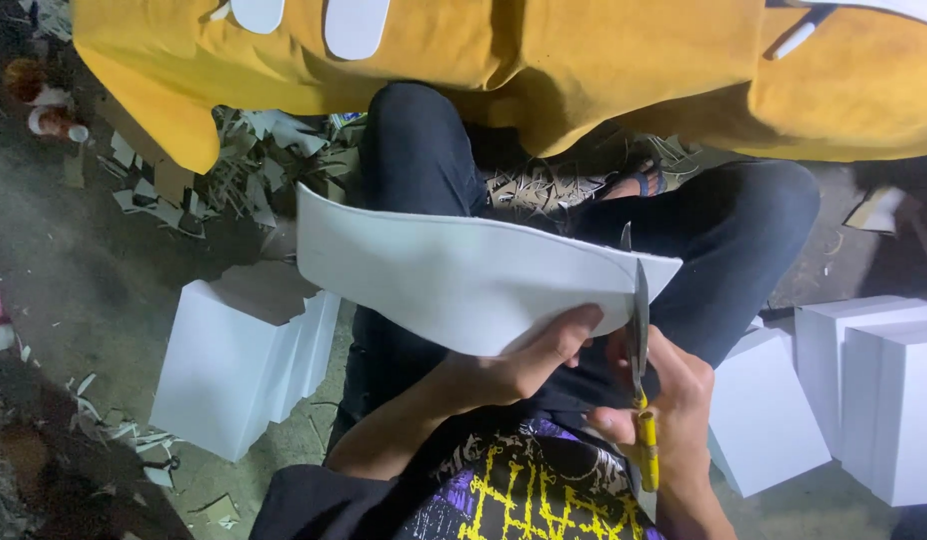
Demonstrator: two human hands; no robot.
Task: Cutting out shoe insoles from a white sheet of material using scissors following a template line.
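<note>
The light is dim and falls from above, close to the camera. The white sheet (454, 275) and the white stacks (239, 365) glare, nearly washed out, while the floor (74, 250) at the left edge sinks into grainy dark. Deep shadow lies between the knees. Focus is soft throughout, details smeared.

1. The white foam sheet (454, 275) I hold stretches across the frame's middle, curved, its lower edge already cut round.
2. My yellow-handled scissors (641, 370) stand upright at its right end, blades biting its edge.
</note>
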